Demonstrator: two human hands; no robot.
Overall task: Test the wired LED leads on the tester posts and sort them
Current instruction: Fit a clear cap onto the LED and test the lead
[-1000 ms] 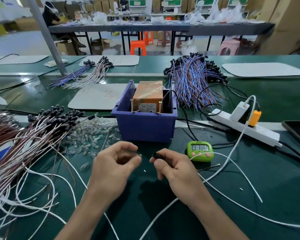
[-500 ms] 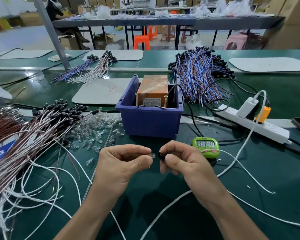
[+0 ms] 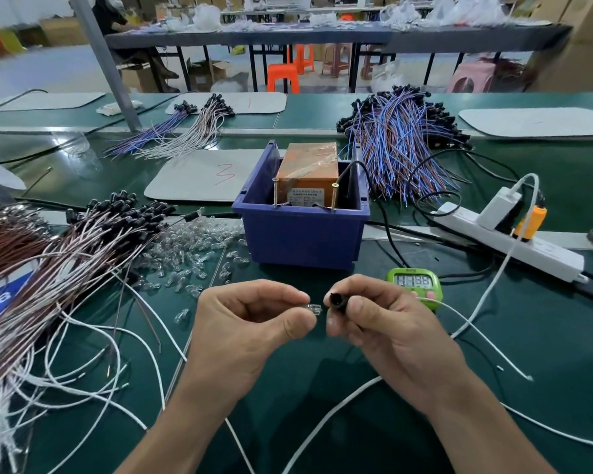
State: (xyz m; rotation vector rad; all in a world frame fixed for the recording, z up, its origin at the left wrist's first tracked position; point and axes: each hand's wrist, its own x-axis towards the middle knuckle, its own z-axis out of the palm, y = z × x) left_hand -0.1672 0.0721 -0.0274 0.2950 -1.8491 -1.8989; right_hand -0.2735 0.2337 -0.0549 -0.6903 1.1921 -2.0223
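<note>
though thick with leads (image 3: 65, 268), green mat (image 3: 545, 336); orange stools (image 3: 283, 77) beyond

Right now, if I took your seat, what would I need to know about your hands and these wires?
Left hand pinches a small clear plastic cap. Right hand grips a white-wired lead by its black round head; cap and head are close, not joined. This lead has not reached the two brass tester posts in the blue plastic bin. A white-and-brown lead bundle lies left, a blue-and-brown bundle behind the bin. Left to do, likely: fit cap, test, sort.
</note>
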